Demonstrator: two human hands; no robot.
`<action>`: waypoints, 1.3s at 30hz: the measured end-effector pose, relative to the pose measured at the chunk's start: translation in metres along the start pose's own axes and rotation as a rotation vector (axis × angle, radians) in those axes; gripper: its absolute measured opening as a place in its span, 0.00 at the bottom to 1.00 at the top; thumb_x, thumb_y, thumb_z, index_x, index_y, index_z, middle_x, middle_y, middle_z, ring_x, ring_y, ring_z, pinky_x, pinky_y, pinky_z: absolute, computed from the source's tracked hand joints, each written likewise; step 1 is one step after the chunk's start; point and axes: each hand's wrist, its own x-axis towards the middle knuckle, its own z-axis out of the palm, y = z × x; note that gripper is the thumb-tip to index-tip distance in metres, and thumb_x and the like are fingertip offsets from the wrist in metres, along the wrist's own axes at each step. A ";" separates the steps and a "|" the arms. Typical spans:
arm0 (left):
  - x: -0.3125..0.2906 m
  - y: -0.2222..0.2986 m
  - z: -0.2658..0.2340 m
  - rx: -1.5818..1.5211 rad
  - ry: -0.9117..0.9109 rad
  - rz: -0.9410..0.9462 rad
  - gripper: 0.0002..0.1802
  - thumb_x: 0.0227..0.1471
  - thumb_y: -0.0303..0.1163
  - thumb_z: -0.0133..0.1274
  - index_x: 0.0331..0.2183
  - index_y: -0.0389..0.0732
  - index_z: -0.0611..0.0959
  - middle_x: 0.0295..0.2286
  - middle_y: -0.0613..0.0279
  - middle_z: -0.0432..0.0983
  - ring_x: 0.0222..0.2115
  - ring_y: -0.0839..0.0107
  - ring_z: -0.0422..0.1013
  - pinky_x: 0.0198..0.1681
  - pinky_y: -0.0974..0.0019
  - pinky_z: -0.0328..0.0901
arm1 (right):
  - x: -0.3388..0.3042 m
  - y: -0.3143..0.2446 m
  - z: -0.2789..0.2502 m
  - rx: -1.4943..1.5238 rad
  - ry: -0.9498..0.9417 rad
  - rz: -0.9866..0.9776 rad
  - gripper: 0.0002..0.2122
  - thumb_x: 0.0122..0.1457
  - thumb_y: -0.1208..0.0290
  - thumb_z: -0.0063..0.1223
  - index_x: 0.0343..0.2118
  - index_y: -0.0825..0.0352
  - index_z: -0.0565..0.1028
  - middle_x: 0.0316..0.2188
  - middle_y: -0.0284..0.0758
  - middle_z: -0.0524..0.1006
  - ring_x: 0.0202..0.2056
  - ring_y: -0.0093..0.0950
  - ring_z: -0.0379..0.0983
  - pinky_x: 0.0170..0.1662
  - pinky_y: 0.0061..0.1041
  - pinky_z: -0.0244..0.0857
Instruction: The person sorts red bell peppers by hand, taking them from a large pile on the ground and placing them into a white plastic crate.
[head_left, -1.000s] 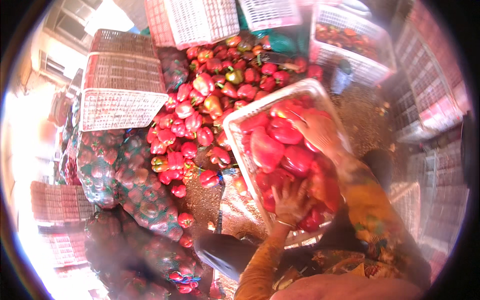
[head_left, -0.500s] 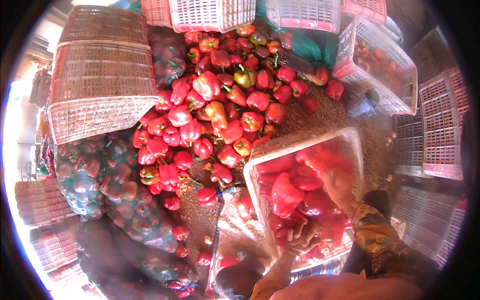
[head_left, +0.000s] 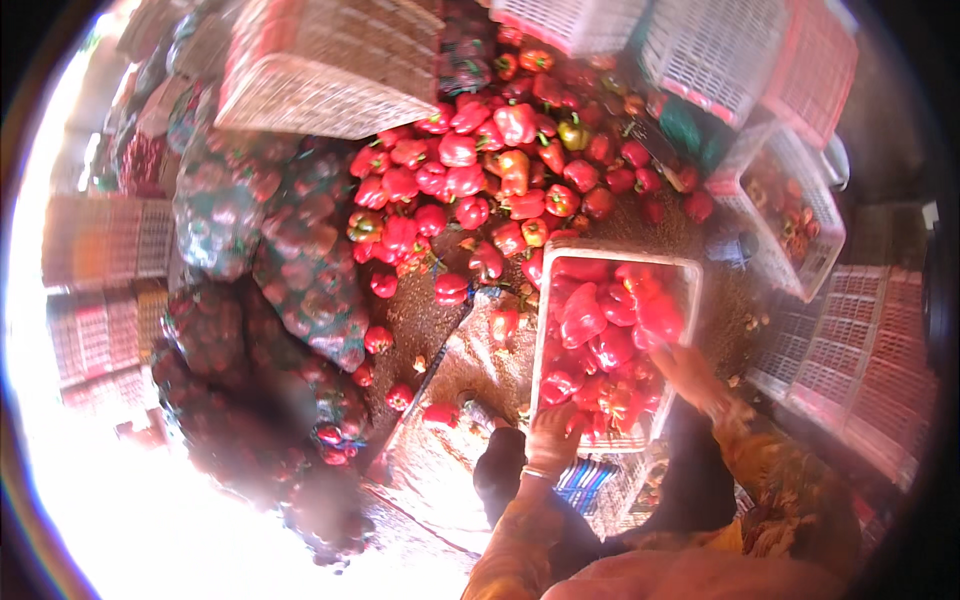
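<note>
A pale plastic crate (head_left: 547, 300) in front of me is filled with red bell peppers (head_left: 582, 318). At its near left corner my left hand (head_left: 553, 438) bends its fingers over the rim; blur hides their tips. My right hand (head_left: 688, 372) reaches across the right rim, fingers stretched out against the peppers at that side. Beyond the crate lies a heap of loose bell peppers (head_left: 460, 180), mostly red, a few orange or greenish.
Netted sacks of peppers (head_left: 310, 260) line the left side. A large crate (head_left: 330, 90) lies on its side behind them. Upturned crates (head_left: 715, 50) stand at the back; another crate (head_left: 775, 210) with peppers tilts at right. Stacked crates (head_left: 850, 350) fill the right edge.
My view has shifted and now shows more of the near side. Both hands have drawn back from over the peppers to the crate's edges. The crate looks more upright.
</note>
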 end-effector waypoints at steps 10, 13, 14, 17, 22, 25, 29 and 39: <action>-0.114 0.001 -0.176 -0.751 0.266 -0.647 0.07 0.53 0.28 0.57 0.36 0.40 0.85 0.31 0.60 0.82 0.35 0.65 0.78 0.45 0.65 0.69 | -0.213 -0.272 -0.027 0.223 0.153 0.278 0.13 0.67 0.59 0.48 0.38 0.66 0.73 0.17 0.27 0.68 0.12 0.19 0.60 0.15 0.23 0.56; -0.136 -0.038 -0.180 -0.646 0.174 -0.606 0.10 0.53 0.24 0.56 0.39 0.38 0.84 0.31 0.63 0.80 0.34 0.74 0.73 0.41 0.70 0.68 | -0.229 -0.341 -0.038 0.106 0.317 0.285 0.14 0.67 0.58 0.49 0.39 0.66 0.75 0.18 0.26 0.68 0.14 0.17 0.62 0.17 0.22 0.56; -0.130 -0.039 -0.202 -0.660 0.126 -0.658 0.10 0.56 0.28 0.56 0.40 0.38 0.84 0.32 0.61 0.81 0.35 0.71 0.74 0.43 0.68 0.68 | -0.232 -0.335 -0.042 0.197 0.376 0.251 0.14 0.67 0.58 0.49 0.38 0.66 0.75 0.18 0.27 0.69 0.15 0.16 0.63 0.17 0.22 0.57; -0.126 -0.061 -0.243 -0.687 0.251 -0.683 0.13 0.58 0.34 0.53 0.41 0.37 0.83 0.36 0.57 0.81 0.38 0.68 0.76 0.46 0.66 0.68 | -0.244 -0.304 -0.032 0.109 0.467 0.427 0.14 0.67 0.57 0.50 0.37 0.65 0.75 0.18 0.28 0.70 0.16 0.17 0.65 0.18 0.23 0.58; -0.156 -0.150 -0.237 -1.224 0.688 -0.982 0.11 0.53 0.30 0.56 0.39 0.36 0.82 0.31 0.69 0.76 0.31 0.77 0.68 0.37 0.72 0.65 | -0.245 -0.290 0.015 -0.156 0.340 0.348 0.15 0.67 0.55 0.49 0.38 0.65 0.75 0.20 0.30 0.72 0.18 0.21 0.68 0.21 0.29 0.62; -0.191 -0.172 -0.231 -1.340 0.734 -1.022 0.11 0.55 0.34 0.57 0.39 0.39 0.80 0.28 0.67 0.74 0.27 0.76 0.67 0.33 0.70 0.64 | -0.219 -0.292 0.030 -0.354 0.185 0.288 0.15 0.67 0.56 0.49 0.40 0.65 0.75 0.20 0.31 0.73 0.20 0.21 0.69 0.23 0.29 0.62; -0.265 -0.268 -0.141 -1.715 0.872 -1.238 0.08 0.54 0.35 0.55 0.36 0.44 0.78 0.27 0.56 0.74 0.28 0.62 0.72 0.29 0.62 0.67 | -0.146 -0.327 0.083 -0.309 0.063 0.169 0.14 0.67 0.59 0.50 0.42 0.66 0.76 0.20 0.30 0.73 0.22 0.19 0.68 0.25 0.27 0.62; -0.172 -0.400 -0.020 -1.275 0.751 -1.615 0.46 0.52 0.39 0.63 0.65 0.48 0.56 0.52 0.59 0.72 0.50 0.62 0.70 0.54 0.52 0.60 | 0.097 -0.224 0.399 -0.392 -0.399 -0.504 0.08 0.65 0.66 0.53 0.42 0.63 0.78 0.31 0.37 0.81 0.30 0.33 0.79 0.31 0.31 0.70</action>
